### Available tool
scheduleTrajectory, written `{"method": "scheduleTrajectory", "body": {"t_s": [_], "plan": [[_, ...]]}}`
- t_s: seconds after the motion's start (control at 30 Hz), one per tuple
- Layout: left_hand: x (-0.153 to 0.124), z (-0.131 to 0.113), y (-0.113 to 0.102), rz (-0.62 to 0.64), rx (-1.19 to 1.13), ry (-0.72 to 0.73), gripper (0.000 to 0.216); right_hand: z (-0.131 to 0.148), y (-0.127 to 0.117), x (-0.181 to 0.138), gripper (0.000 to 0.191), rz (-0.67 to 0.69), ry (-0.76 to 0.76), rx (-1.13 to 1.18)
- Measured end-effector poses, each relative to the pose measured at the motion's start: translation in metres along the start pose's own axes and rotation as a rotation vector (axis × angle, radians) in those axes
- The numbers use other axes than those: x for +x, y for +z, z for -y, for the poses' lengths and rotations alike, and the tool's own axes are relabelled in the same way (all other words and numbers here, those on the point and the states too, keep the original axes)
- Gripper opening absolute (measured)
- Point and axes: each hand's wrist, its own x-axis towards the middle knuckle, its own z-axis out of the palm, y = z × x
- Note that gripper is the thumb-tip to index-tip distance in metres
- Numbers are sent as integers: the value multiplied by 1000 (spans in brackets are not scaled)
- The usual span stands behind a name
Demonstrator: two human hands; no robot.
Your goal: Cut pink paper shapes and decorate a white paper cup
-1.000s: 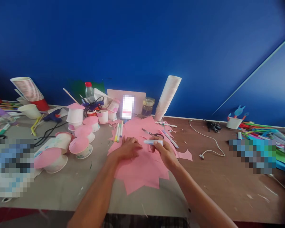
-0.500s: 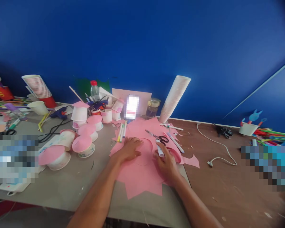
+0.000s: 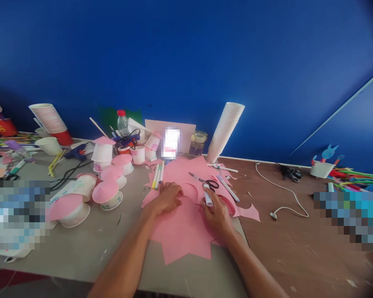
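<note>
My left hand (image 3: 168, 197) rests palm down on a stack of jagged pink paper sheets (image 3: 186, 231), fingers curled and pressing the paper. My right hand (image 3: 216, 212) is closed around a white marker (image 3: 208, 198), tip pointing away from me, over the same pink paper. Black-handled scissors (image 3: 205, 181) lie just beyond the marker on the paper. A few markers (image 3: 157, 174) lie side by side left of the left hand.
Paper cups topped with pink discs (image 3: 107, 193) cluster at the left. A tall leaning stack of white cups (image 3: 224, 130), a jar (image 3: 198, 143), a water bottle (image 3: 122, 122) and a glue gun (image 3: 76, 153) stand behind. A white cable (image 3: 282, 194) crosses the brown table at right.
One second ago my right hand held the marker sideways above the paper; it has turned the marker lengthwise and lowered onto the pink sheets. The left hand stays on the paper.
</note>
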Motion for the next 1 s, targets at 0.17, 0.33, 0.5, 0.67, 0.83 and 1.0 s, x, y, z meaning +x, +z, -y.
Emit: {"method": "scheduleTrajectory", "body": {"t_s": [0.17, 0.33, 0.5, 0.67, 0.83, 1.0], "plan": [[-1, 0, 3, -78, -179, 54, 16, 1, -2, 0, 44, -2, 52, 10], [-5, -7, -5, 47, -30, 73, 36, 5, -6, 1, 41, -23, 75, 21], [-7, -12, -8, 156, 114, 91, 43, 4, -7, 2, 39, -56, 49, 29], [-6, -16, -7, 188, 132, 59, 17, 5, -8, 2, 38, -65, 58, 30], [-4, -17, -10, 222, 149, 56, 26, 5, -9, 3, 37, -78, 38, 30], [-5, -19, -13, 292, 231, 91, 45, 6, -9, 2, 36, -64, 60, 52]]}}
